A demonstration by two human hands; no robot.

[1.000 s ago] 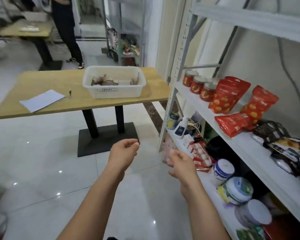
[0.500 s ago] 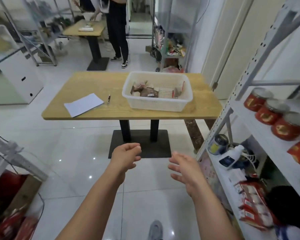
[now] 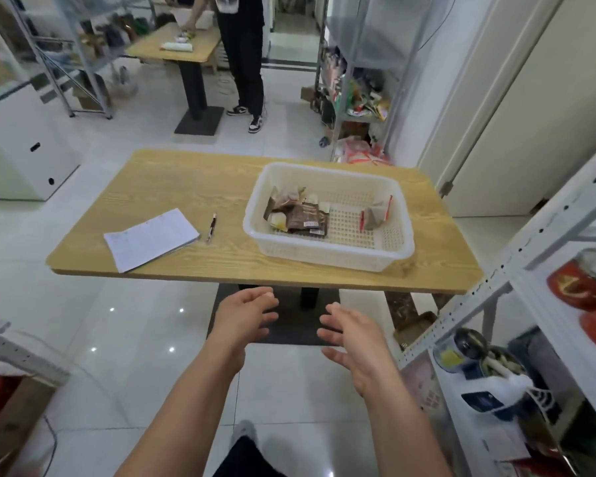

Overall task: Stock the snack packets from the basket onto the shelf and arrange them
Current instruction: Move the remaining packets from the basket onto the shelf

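Observation:
A white plastic basket (image 3: 327,251) stands on the right half of a wooden table (image 3: 186,187). Several brown snack packets (image 3: 298,215) lie in its left part, and one packet with a red edge (image 3: 375,215) leans at its right. My left hand (image 3: 243,318) and my right hand (image 3: 355,339) hover side by side below the table's near edge, fingers relaxed and holding nothing. The white metal shelf (image 3: 544,280) runs along my right, with red jars (image 3: 585,280) on it.
A sheet of paper (image 3: 150,237) and a pen (image 3: 211,227) lie on the table's left. A person (image 3: 243,53) stands at a second table behind. Another rack (image 3: 355,84) with goods is at the back right. Bottles and tins (image 3: 472,352) fill the lower shelf.
The view has turned from the shelf to the table and come closer to it. Both hands have stretched forward toward the basket, and their fingers have straightened.

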